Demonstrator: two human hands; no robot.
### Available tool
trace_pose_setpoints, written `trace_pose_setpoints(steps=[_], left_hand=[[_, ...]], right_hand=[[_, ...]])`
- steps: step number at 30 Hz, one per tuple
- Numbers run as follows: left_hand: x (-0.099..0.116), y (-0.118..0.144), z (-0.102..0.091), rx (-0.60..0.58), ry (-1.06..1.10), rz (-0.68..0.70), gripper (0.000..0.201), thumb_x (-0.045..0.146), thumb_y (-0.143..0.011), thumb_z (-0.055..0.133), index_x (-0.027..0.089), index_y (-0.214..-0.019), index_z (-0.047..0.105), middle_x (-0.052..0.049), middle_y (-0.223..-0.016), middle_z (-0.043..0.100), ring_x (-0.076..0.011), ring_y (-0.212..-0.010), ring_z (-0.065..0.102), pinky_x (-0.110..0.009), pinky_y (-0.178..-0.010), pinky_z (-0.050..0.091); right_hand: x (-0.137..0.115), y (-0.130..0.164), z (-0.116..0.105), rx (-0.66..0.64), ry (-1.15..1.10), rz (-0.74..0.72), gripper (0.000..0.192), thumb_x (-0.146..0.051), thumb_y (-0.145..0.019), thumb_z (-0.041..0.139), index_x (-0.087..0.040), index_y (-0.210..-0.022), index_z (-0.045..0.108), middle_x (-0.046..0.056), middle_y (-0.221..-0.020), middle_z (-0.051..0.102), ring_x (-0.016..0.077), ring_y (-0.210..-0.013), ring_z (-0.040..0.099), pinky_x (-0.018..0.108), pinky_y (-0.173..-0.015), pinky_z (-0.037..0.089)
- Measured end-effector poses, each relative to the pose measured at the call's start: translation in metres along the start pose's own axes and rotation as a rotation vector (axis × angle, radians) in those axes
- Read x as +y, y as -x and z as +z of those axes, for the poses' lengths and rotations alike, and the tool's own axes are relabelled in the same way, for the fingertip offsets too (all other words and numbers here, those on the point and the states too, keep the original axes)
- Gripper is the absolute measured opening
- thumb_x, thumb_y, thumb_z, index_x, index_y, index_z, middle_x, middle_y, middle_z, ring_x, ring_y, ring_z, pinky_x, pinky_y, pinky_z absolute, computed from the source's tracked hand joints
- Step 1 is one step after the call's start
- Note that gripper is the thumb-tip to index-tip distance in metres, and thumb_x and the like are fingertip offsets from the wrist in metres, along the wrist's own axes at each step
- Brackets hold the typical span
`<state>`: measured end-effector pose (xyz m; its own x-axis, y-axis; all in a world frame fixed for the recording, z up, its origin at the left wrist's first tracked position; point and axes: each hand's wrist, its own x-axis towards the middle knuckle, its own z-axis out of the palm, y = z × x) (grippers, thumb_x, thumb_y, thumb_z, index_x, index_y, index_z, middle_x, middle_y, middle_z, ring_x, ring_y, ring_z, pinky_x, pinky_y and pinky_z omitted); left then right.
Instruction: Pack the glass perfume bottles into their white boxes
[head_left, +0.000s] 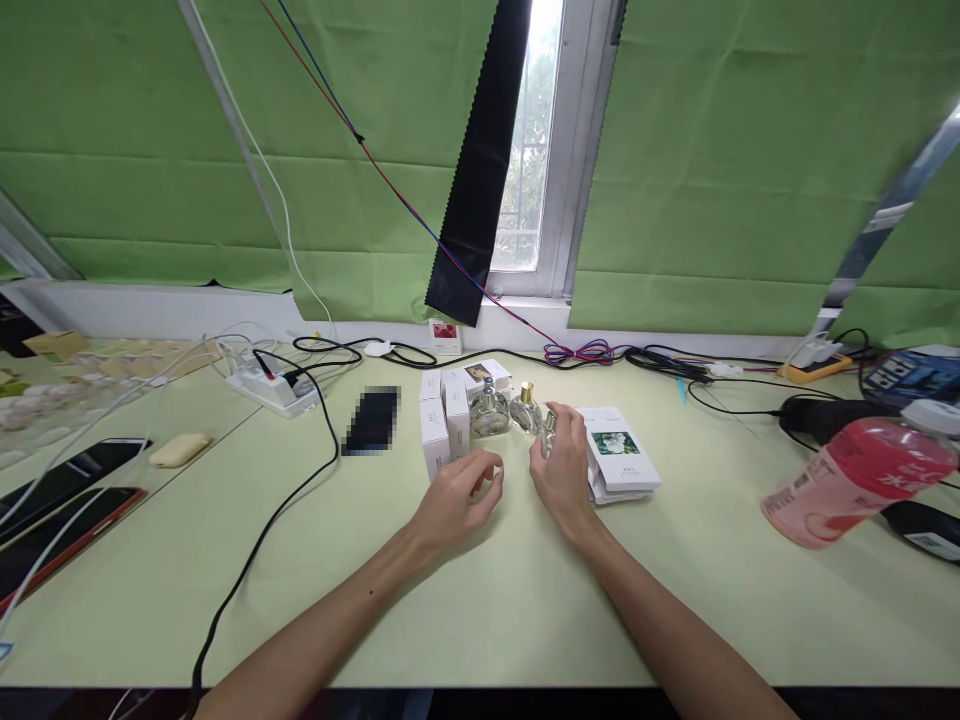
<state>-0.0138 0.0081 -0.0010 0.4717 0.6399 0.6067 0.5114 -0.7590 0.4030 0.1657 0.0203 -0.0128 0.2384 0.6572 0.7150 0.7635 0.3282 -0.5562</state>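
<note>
My right hand [562, 470] has its thumb and fingers around a small clear glass perfume bottle [550, 430], which is partly hidden by the fingers. My left hand [457, 500] hovers over or rests on the table, fingers loosely curled with a gap to the thumb and nothing visible in them. Just beyond it stand white boxes [435, 440]. Between the hands and farther back are a round glass bottle with a dark top [490, 412] and a glass bottle with a gold cap [526, 410]. Right of my right hand lies a white box with a flower picture [621, 455].
On the left are a power strip [274, 385], black cable [300, 490], phones [67, 530] and a cream case [180, 450]. A pixelated dark rectangle [373, 420] lies left of the boxes. A pink bottle [855, 480] is at right; cables [585, 350] run along the back.
</note>
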Motion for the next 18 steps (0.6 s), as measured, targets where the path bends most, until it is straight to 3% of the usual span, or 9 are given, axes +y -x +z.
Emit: trace_pose_setpoints(steps=[7, 18], left_hand=[[0.0003, -0.0005, 0.0, 0.001, 0.001, 0.009, 0.01, 0.02, -0.098, 0.049, 0.02, -0.093, 0.058, 0.002, -0.072, 0.056, -0.0106, -0.06, 0.051, -0.024, -0.057, 0.042], [0.0004, 0.0, 0.0004, 0.003, 0.006, 0.004, 0.01, 0.02, -0.096, 0.049, 0.02, -0.092, 0.058, 0.002, -0.072, 0.057, -0.0109, -0.059, 0.051, -0.024, -0.056, 0.041]], right_hand=[[0.0047, -0.0014, 0.0002, -0.048, 0.246, -0.017, 0.051, -0.007, -0.083, 0.049, -0.018, -0.134, 0.049, 0.016, -0.122, 0.056, 0.0319, -0.111, 0.052, 0.047, -0.09, 0.05], [0.0076, -0.0002, 0.0025, -0.019, 0.282, -0.035, 0.052, -0.006, -0.083, 0.047, -0.02, -0.134, 0.048, 0.013, -0.115, 0.055, 0.0294, -0.101, 0.052, 0.041, -0.079, 0.05]])
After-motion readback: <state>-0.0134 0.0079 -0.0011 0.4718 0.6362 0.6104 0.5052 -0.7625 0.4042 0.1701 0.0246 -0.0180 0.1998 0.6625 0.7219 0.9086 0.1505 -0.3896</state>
